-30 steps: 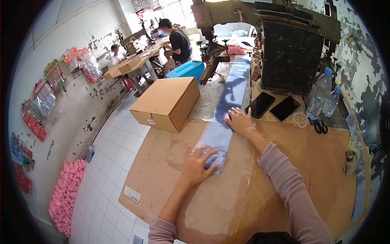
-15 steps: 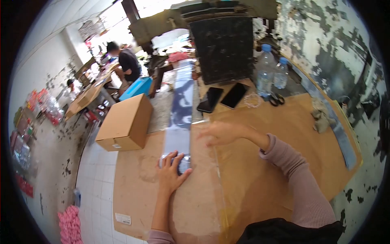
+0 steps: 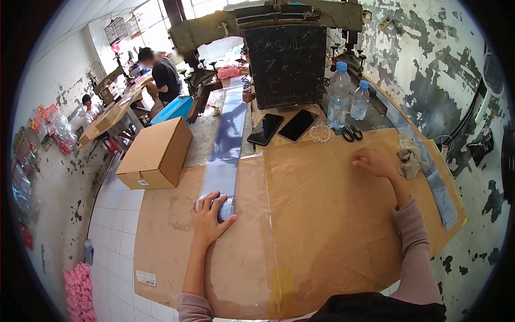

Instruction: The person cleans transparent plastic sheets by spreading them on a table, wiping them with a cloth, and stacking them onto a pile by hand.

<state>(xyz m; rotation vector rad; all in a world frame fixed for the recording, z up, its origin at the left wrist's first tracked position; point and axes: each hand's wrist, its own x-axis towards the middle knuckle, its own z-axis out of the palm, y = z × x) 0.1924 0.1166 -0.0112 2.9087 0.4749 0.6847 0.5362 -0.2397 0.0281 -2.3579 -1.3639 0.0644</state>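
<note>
- We saw the clear plastic strip [image 3: 225, 142] start beneath the fingers of the left hand [image 3: 211, 219] and run straight ahead of it, its long axis pointing away from us with a slight lean to the right
- We judged the left hand the nearer one, since it touched the strip's near end, while the right hand [image 3: 372, 162] lay well apart, to the right
- We noted the left hand spread, its fingers over the bunched end and its thumb out to the right
- We found the right hand loosely curled above the brown table covering [image 3: 322, 231]; we could not tell whether it held anything
- We placed the cardboard box [image 3: 147, 153] ahead and left of the left hand, the scissors [image 3: 352, 134] just ahead of the right, and the rag [image 3: 411, 162] to its right
</note>
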